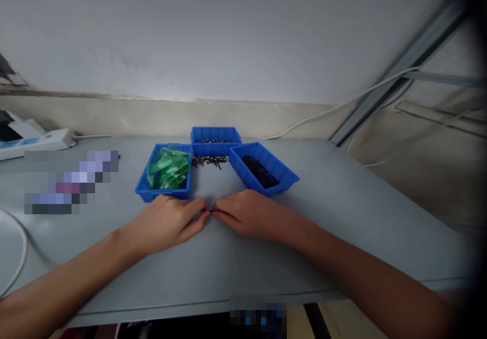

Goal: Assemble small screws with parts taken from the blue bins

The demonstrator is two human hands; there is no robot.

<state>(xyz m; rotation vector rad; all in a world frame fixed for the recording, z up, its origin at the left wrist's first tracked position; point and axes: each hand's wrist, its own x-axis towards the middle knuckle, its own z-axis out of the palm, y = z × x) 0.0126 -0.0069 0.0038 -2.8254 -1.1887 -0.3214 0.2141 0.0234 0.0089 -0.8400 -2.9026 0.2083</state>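
My left hand and my right hand meet just above the table, fingertips almost touching. Both are closed in a pinch on a small dark piece, mostly hidden by the fingers, so its kind does not show. Left of centre, a blue bin holds green pieces in clear plastic. To the right, an angled blue bin contains a heap of small black parts. Between them lies a loose pile of slim metal and dark parts.
A third blue bin with small metallic parts stands at the back. At the left are a white power strip, a blurred-out object and a white cable. A metal frame post rises at the right rear of the grey table.
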